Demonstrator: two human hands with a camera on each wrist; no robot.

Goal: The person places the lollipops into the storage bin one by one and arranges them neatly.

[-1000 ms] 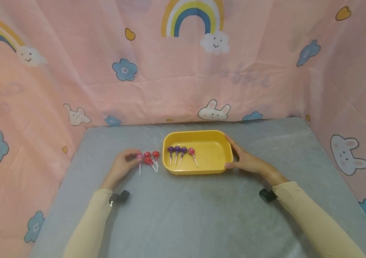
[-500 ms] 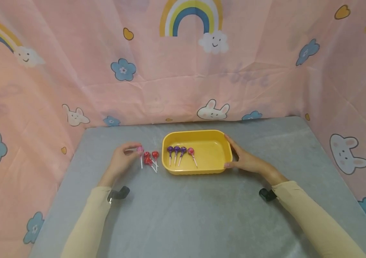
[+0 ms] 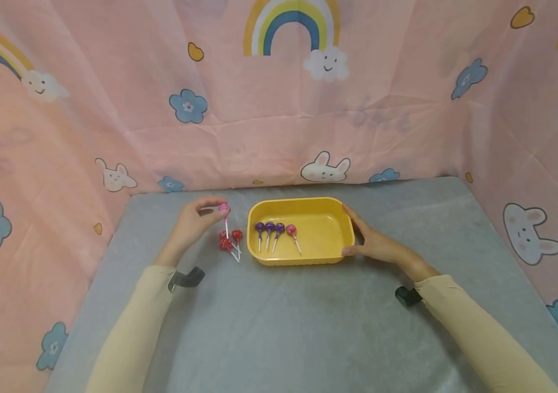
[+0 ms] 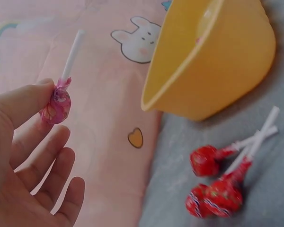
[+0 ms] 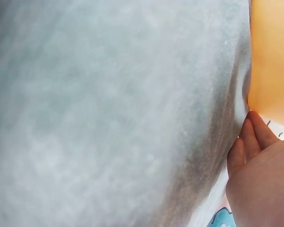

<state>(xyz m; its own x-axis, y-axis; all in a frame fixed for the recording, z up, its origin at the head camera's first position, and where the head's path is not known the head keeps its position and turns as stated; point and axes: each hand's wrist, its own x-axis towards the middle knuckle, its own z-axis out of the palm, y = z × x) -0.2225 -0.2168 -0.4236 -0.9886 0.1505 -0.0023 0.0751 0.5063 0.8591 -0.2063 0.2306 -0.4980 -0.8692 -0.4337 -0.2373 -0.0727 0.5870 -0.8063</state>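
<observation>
My left hand (image 3: 193, 221) pinches a pink-wrapped lollipop (image 3: 224, 208) by its candy end, between thumb and forefinger. The lollipop's white stick points down in the head view; in the left wrist view the other fingers (image 4: 54, 177) are spread loosely. Below the hand, several red lollipops (image 4: 222, 196) lie in a small pile on the table, left of a yellow tray (image 3: 303, 260). My right hand (image 3: 374, 240) holds the tray's right end, thumb at the front corner and fingers at the back. Only its fingers against the wall show in the right wrist view.
Inside the tray, three purple lollipops (image 3: 269, 226) lie side by side at the left, with one pinkish-red lollipop (image 3: 291, 231) beside them. The grey table (image 3: 298, 327) is backed by a pink printed cloth (image 3: 259, 136).
My left hand has lifted the pink lollipop off the table beside the red ones and carried it up, toward the back and slightly right. The right hand and tray have stayed put.
</observation>
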